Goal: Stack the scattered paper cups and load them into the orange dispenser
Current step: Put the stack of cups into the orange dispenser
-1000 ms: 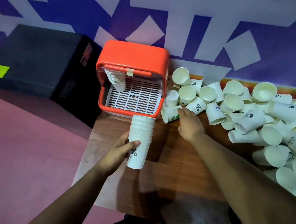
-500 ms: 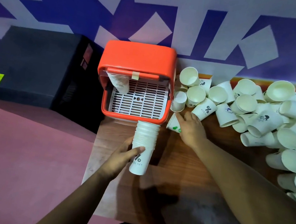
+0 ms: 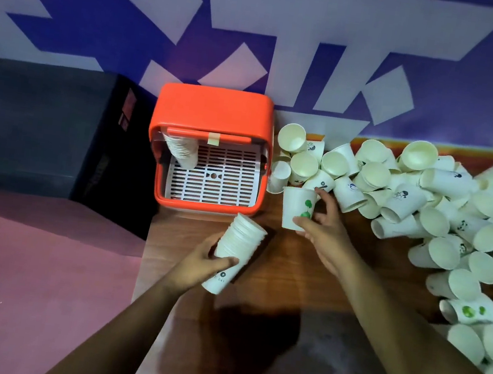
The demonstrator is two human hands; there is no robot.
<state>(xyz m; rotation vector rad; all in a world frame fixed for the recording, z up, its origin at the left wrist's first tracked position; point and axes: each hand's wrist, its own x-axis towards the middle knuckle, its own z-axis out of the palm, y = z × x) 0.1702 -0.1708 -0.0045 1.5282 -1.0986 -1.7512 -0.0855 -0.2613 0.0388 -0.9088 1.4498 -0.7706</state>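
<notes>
Orange dispenser [image 3: 214, 110], white cups [image 3: 442, 212], blue-and-white patterned wall [image 3: 290, 35].

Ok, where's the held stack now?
Head view, centre-left: the left hand grips the stack, tilted above the table just in front of the dispenser.

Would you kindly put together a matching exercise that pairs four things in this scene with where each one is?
Things
1. tall stack of nested white paper cups
2. single white paper cup with a green print
3. orange plastic dispenser
4. black box

Places
A. held by the right hand
B. left of the dispenser
C. held by the left hand
D. on the brown wooden table, at its far left end

Pairs: 1-C, 2-A, 3-D, 4-B
</notes>
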